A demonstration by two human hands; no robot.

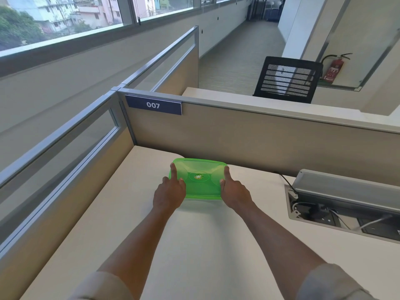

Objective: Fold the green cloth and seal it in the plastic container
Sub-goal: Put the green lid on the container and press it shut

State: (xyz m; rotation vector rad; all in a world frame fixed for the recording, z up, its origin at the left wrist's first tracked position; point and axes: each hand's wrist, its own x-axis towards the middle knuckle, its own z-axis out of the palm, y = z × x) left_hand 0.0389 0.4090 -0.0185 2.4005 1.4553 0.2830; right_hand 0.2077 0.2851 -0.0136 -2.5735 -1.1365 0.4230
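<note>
A translucent green plastic container with its green lid on sits on the white desk, close to the back partition. A round sticker marks the lid's middle. My left hand rests on the container's left side, with a finger stretched along the lid's left edge and the thumb on top. My right hand grips the right side the same way, thumb on the lid. The green cloth is not visible; the lid and green walls hide whatever is inside.
A beige partition labelled 007 runs along the desk's back, and a glazed partition lines the left. An open cable tray with sockets and wires lies in the desk at right. A black mesh chair stands beyond.
</note>
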